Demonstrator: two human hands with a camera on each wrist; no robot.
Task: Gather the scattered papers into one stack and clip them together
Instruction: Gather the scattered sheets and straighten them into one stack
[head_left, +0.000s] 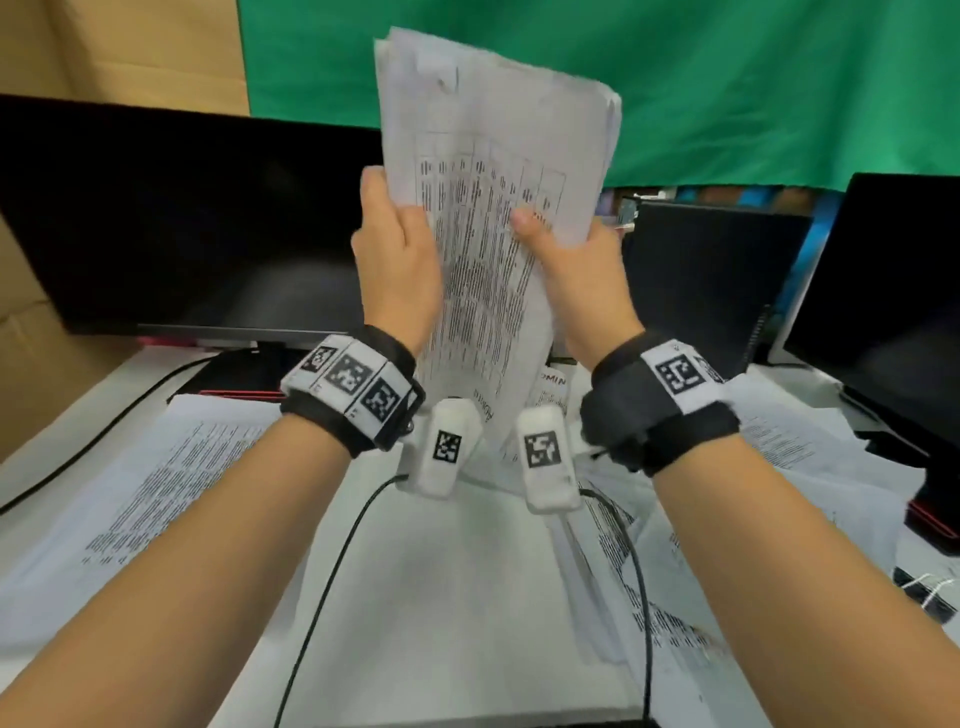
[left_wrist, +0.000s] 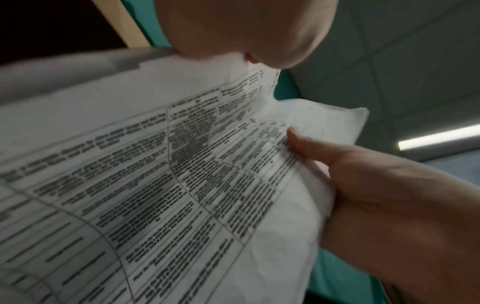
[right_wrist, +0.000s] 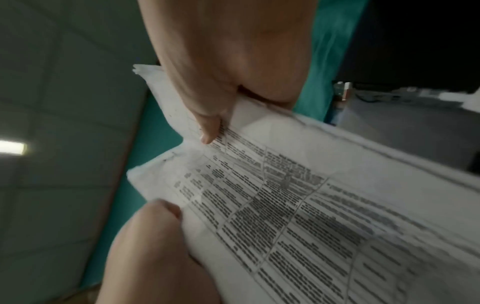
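- The left hand (head_left: 397, 254) and right hand (head_left: 576, 270) each clamp a side edge of the bundle of papers (head_left: 493, 218), thumbs on its printed face, holding it upright above the desk (head_left: 441, 597).
- Step in hand, by the look of it: squaring a partial stack.
- Loose sheets (head_left: 156, 499) lie on the desk left and right of the bundle.
- Next: gather those in; no clip can be made out.
- Dark monitors (head_left: 182, 218) stand behind the bundle.
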